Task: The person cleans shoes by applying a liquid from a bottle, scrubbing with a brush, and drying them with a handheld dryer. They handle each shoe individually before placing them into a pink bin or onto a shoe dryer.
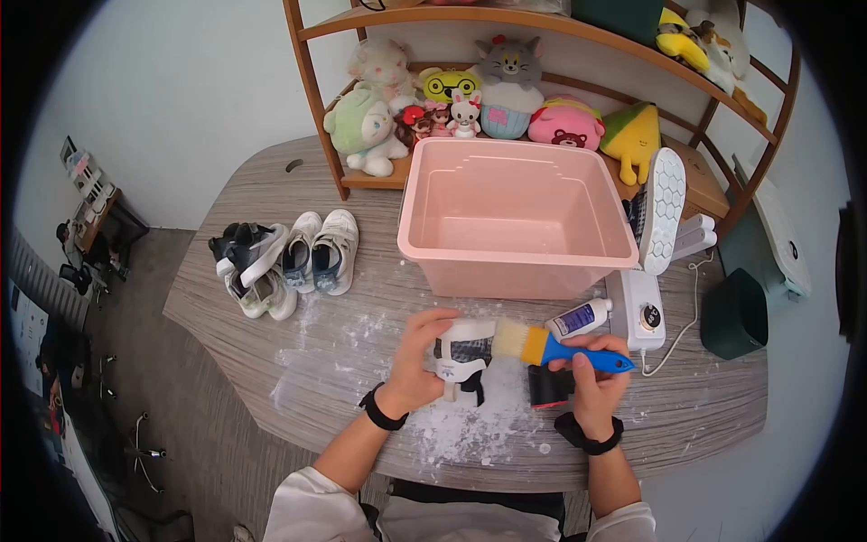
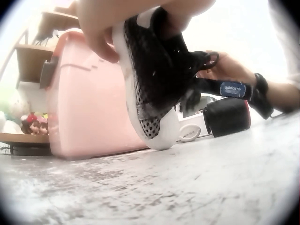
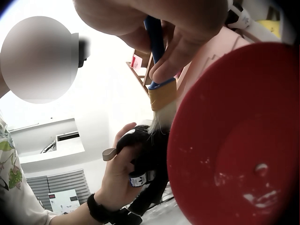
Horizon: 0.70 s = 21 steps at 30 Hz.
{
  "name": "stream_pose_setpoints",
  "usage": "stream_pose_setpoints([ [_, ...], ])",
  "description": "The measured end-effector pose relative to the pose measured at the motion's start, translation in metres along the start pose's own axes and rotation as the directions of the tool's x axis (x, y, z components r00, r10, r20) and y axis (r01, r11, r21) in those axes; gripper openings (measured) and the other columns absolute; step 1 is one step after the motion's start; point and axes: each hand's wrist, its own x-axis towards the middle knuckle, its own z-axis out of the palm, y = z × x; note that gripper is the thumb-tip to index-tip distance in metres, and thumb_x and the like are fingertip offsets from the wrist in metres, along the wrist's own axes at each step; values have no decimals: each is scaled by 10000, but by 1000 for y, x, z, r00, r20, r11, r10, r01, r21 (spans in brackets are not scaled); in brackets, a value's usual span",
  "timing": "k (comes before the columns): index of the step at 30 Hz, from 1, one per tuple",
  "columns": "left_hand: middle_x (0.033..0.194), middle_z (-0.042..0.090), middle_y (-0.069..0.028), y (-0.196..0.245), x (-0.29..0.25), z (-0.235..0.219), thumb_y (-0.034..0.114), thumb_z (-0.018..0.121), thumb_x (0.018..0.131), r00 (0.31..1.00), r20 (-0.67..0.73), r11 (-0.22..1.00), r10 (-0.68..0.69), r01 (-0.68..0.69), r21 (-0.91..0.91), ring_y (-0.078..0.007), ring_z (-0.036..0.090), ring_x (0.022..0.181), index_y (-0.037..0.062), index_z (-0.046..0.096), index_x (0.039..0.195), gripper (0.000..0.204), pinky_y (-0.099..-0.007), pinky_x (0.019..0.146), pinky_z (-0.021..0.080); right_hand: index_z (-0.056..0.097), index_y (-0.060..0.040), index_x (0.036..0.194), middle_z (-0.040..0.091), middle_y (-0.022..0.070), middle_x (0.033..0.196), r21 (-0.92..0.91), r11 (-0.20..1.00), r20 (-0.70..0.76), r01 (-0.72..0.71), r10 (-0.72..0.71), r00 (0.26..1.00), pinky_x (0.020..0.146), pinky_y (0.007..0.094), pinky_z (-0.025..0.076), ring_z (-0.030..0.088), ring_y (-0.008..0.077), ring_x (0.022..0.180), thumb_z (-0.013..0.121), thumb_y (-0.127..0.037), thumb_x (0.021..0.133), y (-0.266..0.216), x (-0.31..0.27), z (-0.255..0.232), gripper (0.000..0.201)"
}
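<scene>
I note the left hand gripping 1 black shoe above the powdered table; the right hand pinches the brush, bristles touching it. Brushing step; next needs steady strokes.

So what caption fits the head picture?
Left hand holds a shoe while right hand brushes it.

Tub behind held shoe, sneakers left, bottle right
</scene>
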Motion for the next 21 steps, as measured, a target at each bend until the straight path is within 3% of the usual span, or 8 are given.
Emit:
stream_pose_setpoints([
  [5, 1290, 636, -205, -1, -4, -5, 89, 923, 714, 997, -59, 999, 45, -45, -11, -349, 631, 1141, 89, 477, 1385, 805, -465, 990, 493, 456, -33, 1173, 683, 263, 1143, 36, 999, 44, -11, 9, 999, 802, 393, 631, 737, 281, 869, 650, 32, 977, 2, -4, 1, 283],
  [8, 1242, 667, -193, 4, 0, -9, 80, 909, 729, 982, -88, 982, 165, -155, 107, -329, 642, 1117, 91, 480, 1374, 774, -454, 943, 488, 453, -36, 1167, 683, 274, 1136, 87, 996, 62, 5, -10, 998, 786, 403, 638, 739, 297, 850, 662, 9, 976, 2, -5, -1, 286],
  [10, 1276, 682, -141, 5, 0, -9, 174, 893, 735, 964, -77, 937, 254, -225, 267, -313, 640, 1127, 103, 532, 1331, 700, -461, 924, 444, 451, -39, 1153, 683, 282, 1126, 193, 981, 85, -15, -2, 996, 765, 409, 645, 744, 315, 829, 678, -21, 972, -1, -6, 0, 291],
  [14, 1269, 686, -121, 7, 3, -5, 220, 889, 729, 970, -9, 905, 244, -224, 362, -291, 636, 1108, 98, 537, 1308, 688, -454, 930, 412, 447, -43, 1147, 684, 290, 1129, 265, 963, 136, -46, 10, 991, 749, 409, 648, 751, 326, 830, 691, -48, 970, -4, -12, 4, 302],
  [16, 1272, 683, -112, 14, 6, 0, 227, 891, 715, 980, 4, 935, 199, -190, 300, -290, 631, 1100, 79, 553, 1294, 686, -459, 935, 405, 448, -42, 1147, 689, 291, 1134, 213, 974, 215, -75, 29, 976, 755, 395, 645, 757, 323, 857, 681, -13, 964, -4, -16, 8, 298],
  [19, 1274, 680, -112, 16, 4, 5, 235, 893, 706, 983, 37, 941, 181, -184, 283, -293, 628, 1097, 67, 572, 1276, 675, -458, 929, 408, 456, -39, 1145, 694, 286, 1137, 63, 991, 185, -120, 106, 977, 758, 382, 642, 759, 307, 867, 664, 31, 955, -3, -20, 12, 290],
  [21, 1264, 680, -111, 15, 4, 6, 235, 894, 699, 982, 29, 944, 184, -185, 272, -296, 626, 1097, 64, 579, 1272, 676, -458, 930, 408, 463, -35, 1141, 699, 275, 1128, 69, 992, 159, -107, 95, 983, 754, 372, 636, 756, 285, 855, 644, 64, 951, -4, -17, 12, 281],
])
